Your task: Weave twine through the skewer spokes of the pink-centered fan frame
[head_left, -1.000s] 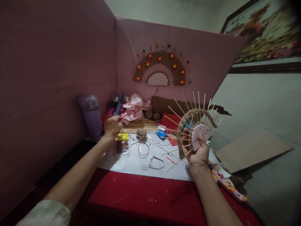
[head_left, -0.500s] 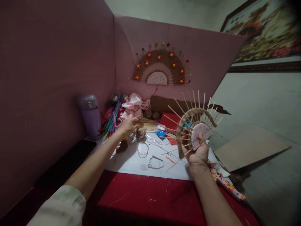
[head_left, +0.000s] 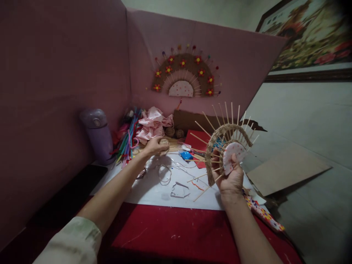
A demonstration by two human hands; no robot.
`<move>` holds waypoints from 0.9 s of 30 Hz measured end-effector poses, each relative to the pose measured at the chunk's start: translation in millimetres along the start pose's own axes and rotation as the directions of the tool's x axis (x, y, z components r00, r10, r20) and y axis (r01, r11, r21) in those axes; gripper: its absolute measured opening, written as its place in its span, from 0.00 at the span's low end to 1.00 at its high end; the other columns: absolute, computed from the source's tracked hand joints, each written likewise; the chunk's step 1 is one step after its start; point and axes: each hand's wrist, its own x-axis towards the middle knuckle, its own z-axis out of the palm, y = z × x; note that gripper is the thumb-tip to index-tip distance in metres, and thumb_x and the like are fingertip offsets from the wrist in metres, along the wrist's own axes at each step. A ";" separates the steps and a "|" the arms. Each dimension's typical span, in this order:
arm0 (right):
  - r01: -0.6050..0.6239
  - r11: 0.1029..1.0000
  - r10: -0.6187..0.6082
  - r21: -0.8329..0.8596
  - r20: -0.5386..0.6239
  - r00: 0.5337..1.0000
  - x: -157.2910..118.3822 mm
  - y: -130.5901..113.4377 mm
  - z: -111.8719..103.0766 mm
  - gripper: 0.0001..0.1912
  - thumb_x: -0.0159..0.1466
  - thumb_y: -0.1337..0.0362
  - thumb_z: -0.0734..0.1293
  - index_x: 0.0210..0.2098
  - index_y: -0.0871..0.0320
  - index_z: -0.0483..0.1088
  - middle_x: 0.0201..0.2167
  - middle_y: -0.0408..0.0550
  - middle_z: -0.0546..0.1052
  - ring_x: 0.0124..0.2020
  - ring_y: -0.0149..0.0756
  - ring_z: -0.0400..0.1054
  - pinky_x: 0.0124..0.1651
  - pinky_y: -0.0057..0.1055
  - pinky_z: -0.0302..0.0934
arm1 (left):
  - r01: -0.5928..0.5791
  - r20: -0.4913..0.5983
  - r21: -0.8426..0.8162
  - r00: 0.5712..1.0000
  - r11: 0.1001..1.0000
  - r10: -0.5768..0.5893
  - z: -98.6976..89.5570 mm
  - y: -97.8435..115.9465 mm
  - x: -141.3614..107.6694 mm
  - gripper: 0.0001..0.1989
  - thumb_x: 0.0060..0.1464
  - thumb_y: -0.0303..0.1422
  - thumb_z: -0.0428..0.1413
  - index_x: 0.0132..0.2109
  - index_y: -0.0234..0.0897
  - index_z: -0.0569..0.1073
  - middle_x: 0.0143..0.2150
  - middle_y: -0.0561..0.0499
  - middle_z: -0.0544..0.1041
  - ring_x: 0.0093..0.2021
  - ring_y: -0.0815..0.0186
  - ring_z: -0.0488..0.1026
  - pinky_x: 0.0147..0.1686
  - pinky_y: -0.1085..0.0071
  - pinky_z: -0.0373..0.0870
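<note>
My right hand [head_left: 230, 179] grips a half-round craft piece [head_left: 233, 156] by its dotted white fabric centre, thumb in front and fingers behind. Thin wooden sticks fan out from that centre, and a band of brown twine is woven through them in an arc. Over the back of the white sheet [head_left: 154, 194], my left hand [head_left: 154, 147] is closed around a small ball of twine [head_left: 164, 143]. Loops of loose twine [head_left: 165, 174] lie on the sheet below it.
A purple bottle [head_left: 97, 135] and coloured pipe cleaners [head_left: 129, 137] stand at the left. Crumpled pink fabric [head_left: 151, 124], more twine balls [head_left: 178, 134], red sheets [head_left: 195, 139] and a blue packet [head_left: 186, 155] lie at the back. A finished half-round decoration [head_left: 183, 66] hangs on the pink partition.
My left hand has taken hold of the twine ball and lifted it slightly off the sheet. My right hand keeps the stick piece in nearly the same place. The view has shifted slightly.
</note>
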 end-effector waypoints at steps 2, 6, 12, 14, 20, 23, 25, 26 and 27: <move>-0.006 1.000 0.006 -0.006 0.003 1.000 0.4 0.2 -1.0 0.13 0.56 0.61 0.64 0.39 0.61 0.70 0.33 0.51 0.78 0.35 0.38 0.74 0.33 0.33 0.71 | -0.015 -0.157 -0.257 0.987 0.966 -0.026 -1.4 0.8 7.3 0.34 0.42 0.38 0.60 0.56 0.29 0.64 0.53 0.38 0.69 0.48 0.57 0.70 0.44 0.66 0.67; -0.011 1.000 0.012 -0.020 0.013 1.000 0.4 0.5 -2.2 0.13 0.56 0.61 0.64 0.39 0.60 0.70 0.32 0.51 0.78 0.34 0.38 0.74 0.32 0.34 0.71 | -0.037 -0.345 -0.291 0.936 0.956 -0.069 -0.4 -5.3 11.8 0.33 0.42 0.30 0.58 0.57 0.28 0.62 0.57 0.36 0.65 0.51 0.58 0.68 0.47 0.65 0.66; -0.040 0.999 0.040 0.010 -0.004 0.999 -3.8 0.3 2.2 0.12 0.58 0.62 0.63 0.40 0.59 0.70 0.33 0.49 0.78 0.35 0.38 0.74 0.34 0.36 0.71 | -0.013 -0.314 0.045 0.949 0.999 0.027 16.9 -15.8 -4.1 0.11 0.44 0.26 0.54 0.38 0.32 0.75 0.38 0.45 0.76 0.41 0.61 0.72 0.45 0.64 0.67; -0.046 0.999 0.046 0.012 -0.025 0.999 -4.6 0.0 2.9 0.11 0.58 0.62 0.63 0.39 0.59 0.70 0.32 0.49 0.78 0.34 0.38 0.74 0.33 0.35 0.71 | -0.045 -0.312 0.142 0.946 0.989 0.088 23.7 -15.0 -10.7 0.10 0.44 0.26 0.55 0.37 0.34 0.76 0.38 0.46 0.76 0.41 0.63 0.72 0.45 0.65 0.66; -0.022 1.000 0.021 -0.021 -0.021 1.000 -4.3 0.0 2.8 0.11 0.58 0.62 0.63 0.38 0.60 0.70 0.31 0.50 0.78 0.34 0.38 0.75 0.33 0.35 0.71 | -0.222 -0.350 0.105 0.904 0.969 0.245 27.8 1.5 -24.0 0.05 0.48 0.28 0.54 0.28 0.35 0.75 0.29 0.49 0.74 0.32 0.67 0.70 0.37 0.70 0.66; -0.011 0.999 0.010 -0.040 -0.019 1.000 -2.3 0.4 2.5 0.12 0.58 0.61 0.63 0.38 0.60 0.70 0.31 0.51 0.79 0.32 0.38 0.74 0.32 0.35 0.71 | -0.320 -0.534 -0.156 0.823 0.935 0.193 13.7 35.7 -28.5 0.08 0.50 0.33 0.54 0.28 0.34 0.73 0.24 0.52 0.72 0.27 0.69 0.68 0.30 0.73 0.64; -0.009 0.998 0.007 -0.064 -0.017 1.000 -0.1 0.6 1.1 0.12 0.58 0.60 0.63 0.38 0.60 0.70 0.30 0.51 0.79 0.30 0.37 0.74 0.31 0.34 0.71 | -0.457 -0.612 -0.368 0.774 0.810 0.159 2.4 71.5 -37.1 0.09 0.50 0.36 0.55 0.29 0.35 0.72 0.24 0.53 0.72 0.25 0.71 0.67 0.28 0.74 0.64; -0.008 0.997 0.007 -0.071 -0.013 1.000 0.9 0.7 -0.1 0.13 0.57 0.60 0.63 0.39 0.60 0.70 0.30 0.50 0.79 0.30 0.37 0.74 0.31 0.34 0.71 | -0.496 -0.612 -0.455 0.777 0.740 0.145 -1.5 91.3 -45.3 0.09 0.49 0.37 0.56 0.29 0.35 0.72 0.24 0.53 0.71 0.24 0.72 0.67 0.27 0.74 0.63; -0.013 0.997 0.012 -0.073 -0.007 1.000 1.8 0.9 -1.4 0.13 0.57 0.59 0.63 0.39 0.60 0.70 0.31 0.50 0.79 0.31 0.37 0.74 0.31 0.34 0.71 | -0.500 -0.572 -0.534 0.808 0.682 0.145 -3.0 110.6 -56.9 0.10 0.49 0.38 0.56 0.29 0.35 0.72 0.23 0.53 0.71 0.24 0.72 0.66 0.26 0.74 0.63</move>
